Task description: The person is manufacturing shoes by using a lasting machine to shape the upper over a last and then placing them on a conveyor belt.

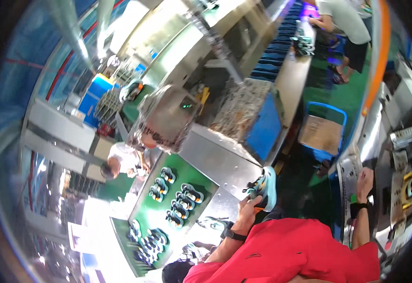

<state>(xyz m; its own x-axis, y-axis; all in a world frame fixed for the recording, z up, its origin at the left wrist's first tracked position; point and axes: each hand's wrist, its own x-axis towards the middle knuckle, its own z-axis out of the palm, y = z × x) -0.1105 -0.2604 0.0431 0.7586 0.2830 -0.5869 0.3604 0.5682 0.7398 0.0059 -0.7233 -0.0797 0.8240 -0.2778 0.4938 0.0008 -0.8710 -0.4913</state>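
Currently, the left hand (249, 206) is clamping a single shoe (270, 186) by its near end, the thumb and fingers wrapping around it. The shoe is occupying a position right of the green surface (194, 170), near the right edge of the metal worktop (208, 152); whether it is touching that edge cannot be determined. Its light-blue sole (272, 192) is facing right, and its darker upper (255, 187) is facing left. Which end the hand is gripping, toe or heel, cannot be told.

The right hand (365, 180) is standing well apart from the left, beside the machine panel (346, 188) on the right. Its fingers are appearing curled; contact with the panel, or any held item, cannot be confirmed.

Handling notes: the shoe is probably weighing little, since one hand is bearing it. The thick sole is likely offering a firm, springy, non-slip grip, while the upper is presumably yielding under pressure. Breakage is seeming unlikely; scuffing or denting is posing the greater risk. A hold spanning the sole and the lower sidewall is therefore suiting it best. Similar shoes (183, 206) are lying in rows on the green surface, farther left.
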